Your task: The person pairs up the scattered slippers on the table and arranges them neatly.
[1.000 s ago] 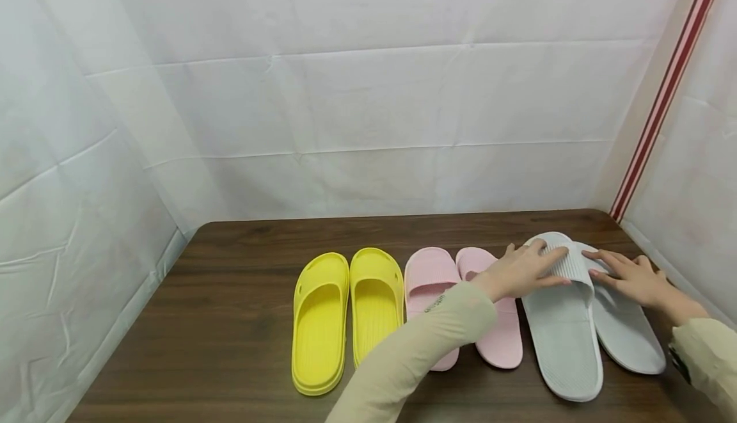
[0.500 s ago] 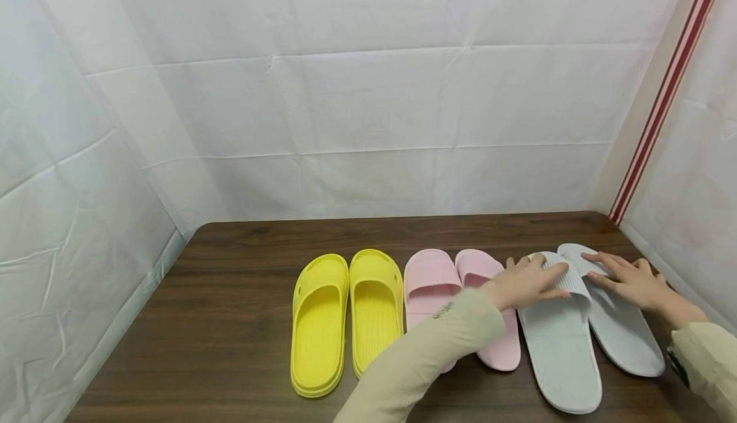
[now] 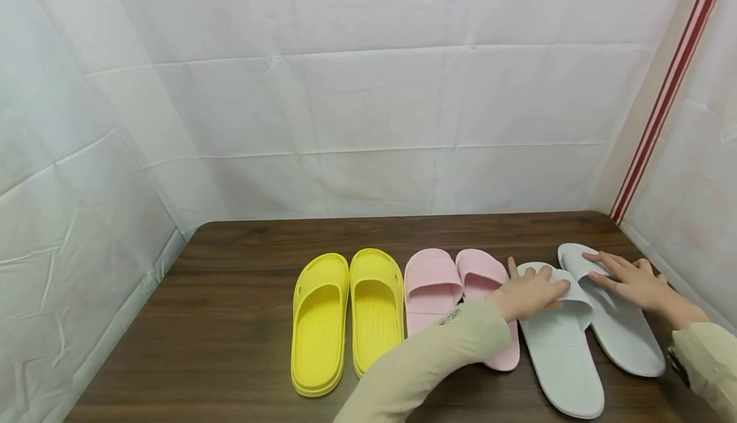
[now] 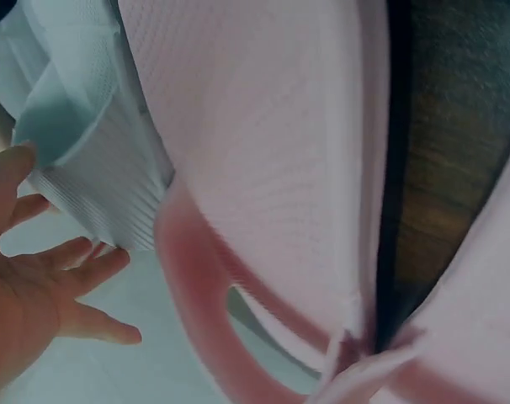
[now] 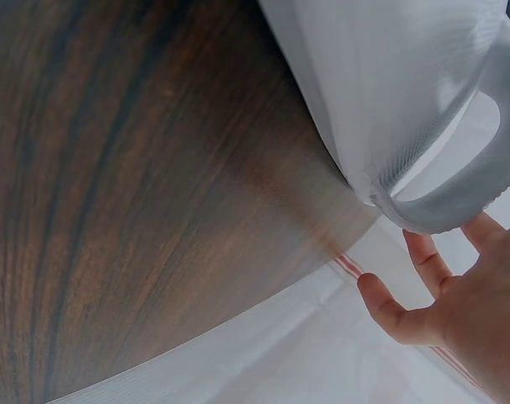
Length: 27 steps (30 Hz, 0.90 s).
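Observation:
At the right of the table lies a pair of pale grey slippers with ribbed straps. The nearer left grey slipper (image 3: 564, 359) sits lower than the right grey slipper (image 3: 624, 340). My left hand (image 3: 530, 292) rests on the strap of the left one, its fingers spread; the left wrist view shows its fingertips against the ribbed strap (image 4: 112, 177). My right hand (image 3: 633, 282) lies with extended fingers on the strap of the other, and in the right wrist view its fingers touch that strap's edge (image 5: 448, 210). Both straps are partly hidden by my hands.
Left of the grey pair stand two pink slippers (image 3: 432, 276), partly hidden by my left sleeve (image 3: 426, 362). Two yellow slippers (image 3: 320, 320) lie farther left. The dark wooden table (image 3: 230, 320) meets a white cloth wall (image 3: 368, 103) behind.
My left hand has drawn the left grey slipper toward the near edge, uncovering more of the right one. The right slipper shifted slightly, then stayed; my right hand has barely moved.

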Each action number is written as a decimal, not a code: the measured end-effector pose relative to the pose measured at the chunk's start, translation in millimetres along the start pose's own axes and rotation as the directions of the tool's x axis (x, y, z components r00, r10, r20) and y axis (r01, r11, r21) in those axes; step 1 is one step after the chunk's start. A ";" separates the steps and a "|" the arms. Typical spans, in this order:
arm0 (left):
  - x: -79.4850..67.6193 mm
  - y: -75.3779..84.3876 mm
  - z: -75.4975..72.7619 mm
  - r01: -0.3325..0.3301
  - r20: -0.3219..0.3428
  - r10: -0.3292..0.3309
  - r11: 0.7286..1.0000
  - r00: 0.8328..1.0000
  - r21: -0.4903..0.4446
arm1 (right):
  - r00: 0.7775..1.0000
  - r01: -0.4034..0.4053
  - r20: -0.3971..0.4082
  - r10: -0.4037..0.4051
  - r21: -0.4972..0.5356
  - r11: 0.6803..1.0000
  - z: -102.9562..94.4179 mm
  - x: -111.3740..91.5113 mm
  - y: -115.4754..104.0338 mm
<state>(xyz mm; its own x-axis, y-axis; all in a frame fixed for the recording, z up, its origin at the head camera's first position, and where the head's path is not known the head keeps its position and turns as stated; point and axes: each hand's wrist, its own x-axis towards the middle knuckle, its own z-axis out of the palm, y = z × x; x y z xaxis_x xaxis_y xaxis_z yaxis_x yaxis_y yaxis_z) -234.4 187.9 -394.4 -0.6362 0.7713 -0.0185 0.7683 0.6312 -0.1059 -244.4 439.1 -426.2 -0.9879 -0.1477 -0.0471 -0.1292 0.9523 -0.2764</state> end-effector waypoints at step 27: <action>-67.1 62.7 21.4 -0.384 0.160 0.349 0.851 0.923 0.359 | 1.000 0.024 0.016 -0.024 0.014 1.000 -1.9 2.0 5.8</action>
<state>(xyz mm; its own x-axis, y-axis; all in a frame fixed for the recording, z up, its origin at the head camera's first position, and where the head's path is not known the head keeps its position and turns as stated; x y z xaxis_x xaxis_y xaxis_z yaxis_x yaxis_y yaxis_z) -145.1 173.9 -421.1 -0.3306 0.9194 -0.2132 0.8725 0.2116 -0.4404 -247.3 444.9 -426.1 -0.9830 -0.1751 -0.0555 -0.1518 0.9446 -0.2912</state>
